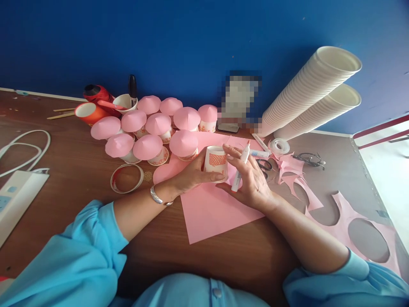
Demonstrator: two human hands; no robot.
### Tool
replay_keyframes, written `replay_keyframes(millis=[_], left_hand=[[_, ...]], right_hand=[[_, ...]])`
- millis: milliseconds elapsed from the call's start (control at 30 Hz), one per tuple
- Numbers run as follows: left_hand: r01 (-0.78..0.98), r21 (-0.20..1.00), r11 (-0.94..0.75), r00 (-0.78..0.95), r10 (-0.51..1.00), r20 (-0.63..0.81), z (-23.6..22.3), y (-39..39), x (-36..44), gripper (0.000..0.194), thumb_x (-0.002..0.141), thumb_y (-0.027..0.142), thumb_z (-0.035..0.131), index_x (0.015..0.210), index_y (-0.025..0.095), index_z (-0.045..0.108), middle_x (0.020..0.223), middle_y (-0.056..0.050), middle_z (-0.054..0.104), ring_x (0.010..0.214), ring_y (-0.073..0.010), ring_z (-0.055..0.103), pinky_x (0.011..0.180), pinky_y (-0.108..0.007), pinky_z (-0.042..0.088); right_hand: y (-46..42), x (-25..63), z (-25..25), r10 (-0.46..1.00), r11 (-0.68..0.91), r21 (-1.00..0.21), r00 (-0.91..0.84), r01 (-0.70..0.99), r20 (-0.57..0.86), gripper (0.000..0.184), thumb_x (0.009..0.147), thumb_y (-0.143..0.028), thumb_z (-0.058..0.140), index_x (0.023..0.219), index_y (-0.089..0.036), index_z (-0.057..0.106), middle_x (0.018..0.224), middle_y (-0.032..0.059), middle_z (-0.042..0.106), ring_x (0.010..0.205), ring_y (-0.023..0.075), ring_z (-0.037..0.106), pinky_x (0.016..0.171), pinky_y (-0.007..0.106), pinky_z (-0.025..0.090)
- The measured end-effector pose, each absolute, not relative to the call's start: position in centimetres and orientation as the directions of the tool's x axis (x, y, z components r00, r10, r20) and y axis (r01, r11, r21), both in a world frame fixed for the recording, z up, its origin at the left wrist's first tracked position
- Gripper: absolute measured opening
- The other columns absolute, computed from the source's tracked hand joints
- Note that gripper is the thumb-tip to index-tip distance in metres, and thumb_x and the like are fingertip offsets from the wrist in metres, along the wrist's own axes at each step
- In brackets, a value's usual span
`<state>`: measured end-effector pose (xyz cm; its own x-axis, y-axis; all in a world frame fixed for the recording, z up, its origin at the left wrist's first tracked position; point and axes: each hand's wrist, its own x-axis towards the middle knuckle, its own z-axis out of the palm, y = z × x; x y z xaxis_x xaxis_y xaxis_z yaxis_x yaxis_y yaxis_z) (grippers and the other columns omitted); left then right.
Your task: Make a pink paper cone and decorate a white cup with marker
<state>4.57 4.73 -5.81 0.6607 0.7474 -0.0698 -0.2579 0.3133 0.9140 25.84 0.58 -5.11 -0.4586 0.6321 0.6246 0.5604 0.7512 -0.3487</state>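
My left hand [198, 172] is wrapped round a white paper cup [212, 169] with an orange-red lattice drawn on its side. Close on the cup's right, my right hand [252, 181] has a white marker [241, 166] held between its fingers, orange tip pointing up. Its fingertips are beside the cup's rim; whether they touch it I cannot tell. Beneath both hands lies a sheet of pink paper [204, 217]. Beyond my left hand stand several decorated cups topped with pink paper cones [159, 124]. Another white marker [259, 154] lies behind my right hand, near black-handled scissors [263, 165].
Two tall stacks of white paper cups [297, 87] lean at the back right against the blue wall [179, 38]. Clear tape [280, 146] and pink offcuts [338, 230] lie right. At left are a tape ring [112, 181], a red-orange cup [89, 113] and a power strip [22, 192].
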Motion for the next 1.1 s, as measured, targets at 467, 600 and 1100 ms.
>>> replay_keyframes(millis=[467,600,1100], left_hand=[[-0.327,0.884,0.333,0.665,0.746,-0.035,-5.2,4.8,4.4,0.050,0.080,0.030,0.087,0.125,0.022,0.067,0.120,-0.008,0.069,0.111,-0.0261,0.061,0.094,-0.038,0.048],[-0.358,0.855,0.374,0.644,0.762,-0.063,-5.4,4.9,4.4,0.042,0.079,0.028,0.084,0.118,0.022,0.070,0.111,-0.005,0.070,0.107,-0.0240,0.062,0.093,-0.037,0.048],[-0.431,0.796,0.425,0.616,0.783,-0.085,-5.0,4.8,4.5,0.043,0.075,0.033,0.085,0.117,0.025,0.074,0.118,-0.003,0.074,0.111,-0.0223,0.066,0.099,-0.037,0.051]], right_hand=[[-0.2,26.3,-3.4,0.566,0.787,-0.349,-0.370,0.509,0.737,0.072,0.102,-0.032,0.067,0.164,-0.020,0.033,0.140,0.0219,0.068,0.130,0.0352,0.068,0.097,0.056,0.063],[-1.8,27.3,-1.6,0.611,0.725,-0.396,-0.262,0.563,0.747,0.046,0.109,-0.033,0.053,0.155,-0.026,0.053,0.095,0.0081,0.073,0.079,0.0228,0.071,0.068,0.040,0.062],[-2.5,25.2,-3.9,0.816,0.530,-0.660,-0.109,0.533,0.567,0.049,0.096,-0.025,0.074,0.140,-0.026,0.054,0.109,0.0064,0.067,0.094,0.0217,0.071,0.084,0.042,0.063]])
